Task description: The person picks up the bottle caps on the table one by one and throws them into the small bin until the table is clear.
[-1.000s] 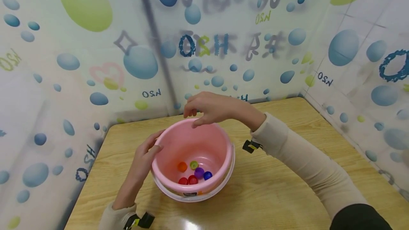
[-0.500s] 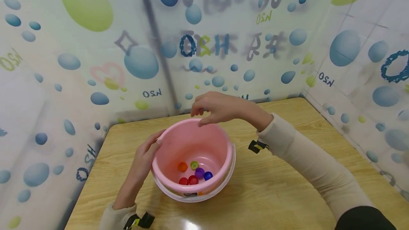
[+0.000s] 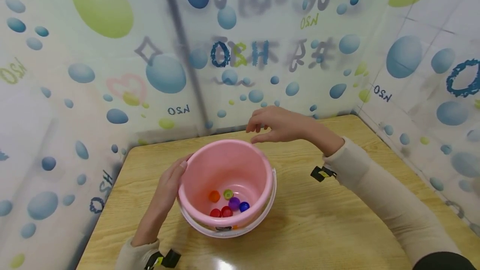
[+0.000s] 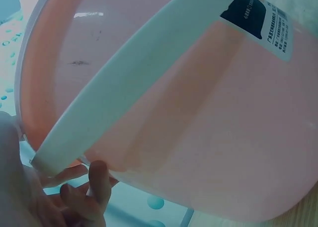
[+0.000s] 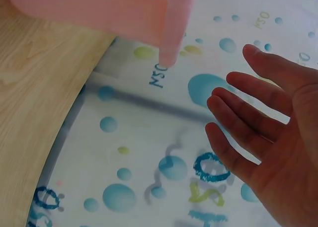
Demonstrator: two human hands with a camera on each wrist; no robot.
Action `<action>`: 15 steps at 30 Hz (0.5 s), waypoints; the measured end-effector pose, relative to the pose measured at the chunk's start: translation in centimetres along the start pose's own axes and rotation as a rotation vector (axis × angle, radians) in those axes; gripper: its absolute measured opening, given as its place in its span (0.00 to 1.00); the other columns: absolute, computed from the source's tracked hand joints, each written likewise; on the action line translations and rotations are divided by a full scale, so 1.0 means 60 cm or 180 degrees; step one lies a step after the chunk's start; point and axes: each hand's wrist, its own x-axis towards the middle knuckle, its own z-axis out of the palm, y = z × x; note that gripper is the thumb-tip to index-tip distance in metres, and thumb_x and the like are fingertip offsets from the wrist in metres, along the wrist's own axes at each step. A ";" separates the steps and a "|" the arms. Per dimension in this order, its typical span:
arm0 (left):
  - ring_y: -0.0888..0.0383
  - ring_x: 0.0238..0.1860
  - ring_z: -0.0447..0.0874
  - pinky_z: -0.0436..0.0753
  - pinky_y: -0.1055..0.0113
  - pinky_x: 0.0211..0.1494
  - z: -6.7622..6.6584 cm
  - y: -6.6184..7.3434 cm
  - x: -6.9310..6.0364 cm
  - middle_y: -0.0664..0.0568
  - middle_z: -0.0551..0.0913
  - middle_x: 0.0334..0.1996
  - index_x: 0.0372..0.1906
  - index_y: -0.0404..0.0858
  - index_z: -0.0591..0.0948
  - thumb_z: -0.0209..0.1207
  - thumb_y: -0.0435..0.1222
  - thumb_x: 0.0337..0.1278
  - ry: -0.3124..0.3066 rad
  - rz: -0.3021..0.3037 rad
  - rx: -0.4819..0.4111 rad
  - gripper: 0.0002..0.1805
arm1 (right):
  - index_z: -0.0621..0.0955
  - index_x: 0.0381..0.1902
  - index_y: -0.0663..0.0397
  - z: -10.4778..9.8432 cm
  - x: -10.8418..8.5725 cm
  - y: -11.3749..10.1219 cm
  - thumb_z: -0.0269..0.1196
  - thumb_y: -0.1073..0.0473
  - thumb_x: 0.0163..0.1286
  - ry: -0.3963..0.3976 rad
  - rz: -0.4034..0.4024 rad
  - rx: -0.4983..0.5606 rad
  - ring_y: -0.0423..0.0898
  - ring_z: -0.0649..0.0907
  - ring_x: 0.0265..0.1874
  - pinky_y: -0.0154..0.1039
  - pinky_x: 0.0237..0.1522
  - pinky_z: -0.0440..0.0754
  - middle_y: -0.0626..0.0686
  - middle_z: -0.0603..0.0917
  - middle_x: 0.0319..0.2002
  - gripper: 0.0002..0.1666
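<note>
A pink bucket (image 3: 225, 161) with a white handle (image 3: 221, 233) stands on the wooden table. At its bottom lie several small round pieces: orange (image 3: 214, 196), green (image 3: 228, 194), purple (image 3: 234, 203), blue (image 3: 244, 206) and red (image 3: 226, 211). My left hand (image 3: 167, 186) holds the bucket's left side, thumb at the rim and the other fingers outside. The left wrist view shows bent fingers (image 4: 99, 182) by the outer wall. Above the far right rim hovers my right hand (image 3: 281, 124); its fingers are loosely spread, with nothing in them, in the right wrist view.
The wooden table (image 3: 322, 220) extends to both sides of the bucket and in front of it. A patterned wall covering (image 3: 240, 86) with blue and green drops rises behind the table and along its sides. Small black cameras (image 3: 323, 173) sit on both wrists.
My right hand has moved to the right, from over the bucket's far rim toward its right side. My left thumb has drawn back a little from inside the rim. The bucket has not moved.
</note>
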 end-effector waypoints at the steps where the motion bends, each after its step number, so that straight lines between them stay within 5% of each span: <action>1: 0.69 0.60 0.79 0.74 0.83 0.58 -0.002 -0.001 0.001 0.50 0.78 0.70 0.73 0.47 0.75 0.39 0.55 0.82 -0.0011 -0.0012 -0.0001 0.29 | 0.86 0.52 0.49 -0.001 -0.007 0.005 0.68 0.49 0.71 0.0028 0.0025 0.0012 0.44 0.85 0.46 0.45 0.51 0.86 0.48 0.87 0.47 0.16; 4: 0.69 0.37 0.83 0.80 0.74 0.37 -0.009 0.000 0.003 0.44 0.79 0.67 0.75 0.48 0.72 0.36 0.59 0.81 -0.0057 -0.0151 -0.0060 0.32 | 0.87 0.52 0.49 -0.003 -0.026 0.023 0.67 0.49 0.72 0.0106 0.0107 0.0008 0.43 0.85 0.45 0.46 0.51 0.86 0.47 0.87 0.47 0.15; 7: 0.64 0.20 0.74 0.73 0.66 0.22 -0.023 -0.004 0.007 0.39 0.79 0.64 0.77 0.51 0.70 0.35 0.62 0.79 -0.0050 -0.0323 -0.0112 0.34 | 0.87 0.52 0.48 -0.005 -0.044 0.040 0.67 0.50 0.72 0.0108 0.0237 -0.0019 0.42 0.85 0.45 0.45 0.50 0.87 0.47 0.87 0.47 0.15; 15: 0.57 0.29 0.89 0.84 0.65 0.29 -0.090 -0.051 0.032 0.34 0.78 0.66 0.81 0.47 0.62 0.35 0.61 0.80 0.0156 -0.0308 0.0479 0.36 | 0.86 0.52 0.47 -0.002 -0.083 0.091 0.66 0.50 0.74 0.0091 0.0513 0.0075 0.41 0.86 0.45 0.45 0.49 0.87 0.48 0.87 0.48 0.13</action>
